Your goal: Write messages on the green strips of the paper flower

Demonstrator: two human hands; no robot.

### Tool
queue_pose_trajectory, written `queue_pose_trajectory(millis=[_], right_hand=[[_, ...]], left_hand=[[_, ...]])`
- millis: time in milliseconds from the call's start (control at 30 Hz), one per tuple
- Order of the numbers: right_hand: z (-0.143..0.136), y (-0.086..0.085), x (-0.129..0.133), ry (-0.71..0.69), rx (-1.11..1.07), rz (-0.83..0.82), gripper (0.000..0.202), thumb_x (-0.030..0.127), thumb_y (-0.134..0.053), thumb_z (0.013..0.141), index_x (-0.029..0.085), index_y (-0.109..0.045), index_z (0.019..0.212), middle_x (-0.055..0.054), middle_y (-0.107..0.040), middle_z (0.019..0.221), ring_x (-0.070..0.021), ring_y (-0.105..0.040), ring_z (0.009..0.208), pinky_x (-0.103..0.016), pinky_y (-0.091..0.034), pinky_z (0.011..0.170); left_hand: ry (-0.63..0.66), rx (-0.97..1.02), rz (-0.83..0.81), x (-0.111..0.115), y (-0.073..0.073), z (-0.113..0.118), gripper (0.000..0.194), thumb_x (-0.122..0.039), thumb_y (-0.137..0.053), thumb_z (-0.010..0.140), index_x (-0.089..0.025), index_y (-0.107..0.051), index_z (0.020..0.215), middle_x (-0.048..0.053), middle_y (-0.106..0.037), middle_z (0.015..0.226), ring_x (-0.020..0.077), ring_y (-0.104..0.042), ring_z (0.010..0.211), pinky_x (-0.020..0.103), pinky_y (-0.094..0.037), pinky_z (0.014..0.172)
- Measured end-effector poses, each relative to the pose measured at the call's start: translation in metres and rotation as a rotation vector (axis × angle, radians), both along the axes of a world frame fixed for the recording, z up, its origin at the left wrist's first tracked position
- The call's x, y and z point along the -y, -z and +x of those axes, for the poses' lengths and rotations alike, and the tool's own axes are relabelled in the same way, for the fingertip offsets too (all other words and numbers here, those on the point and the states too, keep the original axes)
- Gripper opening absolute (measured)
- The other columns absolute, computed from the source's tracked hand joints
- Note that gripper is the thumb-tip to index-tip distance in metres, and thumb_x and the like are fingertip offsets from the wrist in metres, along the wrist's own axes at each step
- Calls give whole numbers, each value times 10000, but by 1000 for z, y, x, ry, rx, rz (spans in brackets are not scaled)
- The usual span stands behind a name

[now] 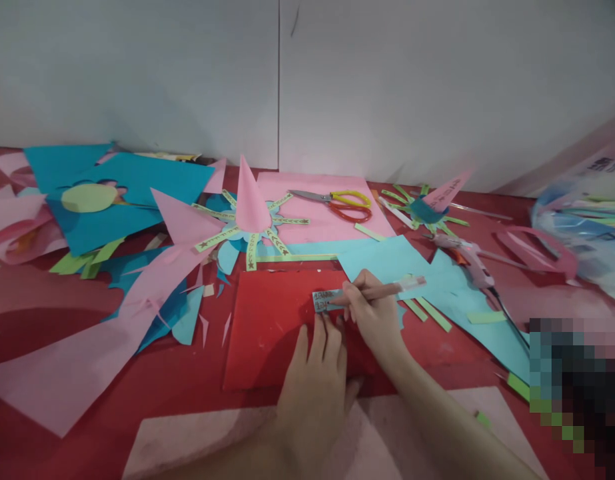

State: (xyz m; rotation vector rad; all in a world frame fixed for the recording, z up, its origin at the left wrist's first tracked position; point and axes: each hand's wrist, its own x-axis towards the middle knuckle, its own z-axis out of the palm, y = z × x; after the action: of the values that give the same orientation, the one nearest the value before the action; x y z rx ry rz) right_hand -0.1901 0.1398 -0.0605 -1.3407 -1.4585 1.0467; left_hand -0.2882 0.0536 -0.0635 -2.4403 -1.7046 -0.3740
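Observation:
My right hand (374,317) is closed round a pen (382,291), its tip on a small light blue paper strip (321,301) that bears dark handwriting. The strip lies on a red board (267,327). Flat on the board, with its fingers spread and stretched out, my left hand (317,373) touches the lower edge of the strip. Part of the strip is hidden behind my right hand.
Behind the board stand a pink cone (251,200) on a paper flower and scissors (337,202). A glue gun (464,257) and a smaller cone (447,192) are at the right. Blue sheets (137,180) and pink scraps lie left. A wall (387,87) rises behind.

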Motion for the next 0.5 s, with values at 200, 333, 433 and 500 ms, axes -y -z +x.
queue_pose_trajectory(millis=[200,333,433,500], right_hand=[[0,-2,1,22,88,21,239,221,-488,785,222,-367,579,83,-478,381,-98,-443,343,-211,-360,391],[0,-2,1,31,107,30,238,216,-486,790,219,-371,582,77,-504,399,-96,-453,354,-209,-369,408],[0,-2,1,31,102,29,240,217,-483,795,219,-371,583,82,-487,388,-96,-451,349,-208,-367,406],[0,-2,1,34,101,30,241,211,-482,796,219,-371,582,83,-479,381,-96,-453,353,-206,-370,413]], left_hand=[[-3,0,-1,-1,0,0,411,-424,-467,767,-123,-638,988,115,-593,1116,261,-485,1074,380,-417,870],[-2,-12,-9,-1,2,0,414,-419,-443,782,-120,-631,998,119,-582,1129,260,-475,1085,386,-403,884],[-3,-14,-18,-1,3,0,417,-417,-425,790,-126,-623,1013,115,-577,1137,260,-471,1090,388,-401,884],[-4,-17,-17,-1,3,0,419,-419,-428,788,-126,-622,1016,114,-580,1130,261,-474,1086,388,-402,882]])
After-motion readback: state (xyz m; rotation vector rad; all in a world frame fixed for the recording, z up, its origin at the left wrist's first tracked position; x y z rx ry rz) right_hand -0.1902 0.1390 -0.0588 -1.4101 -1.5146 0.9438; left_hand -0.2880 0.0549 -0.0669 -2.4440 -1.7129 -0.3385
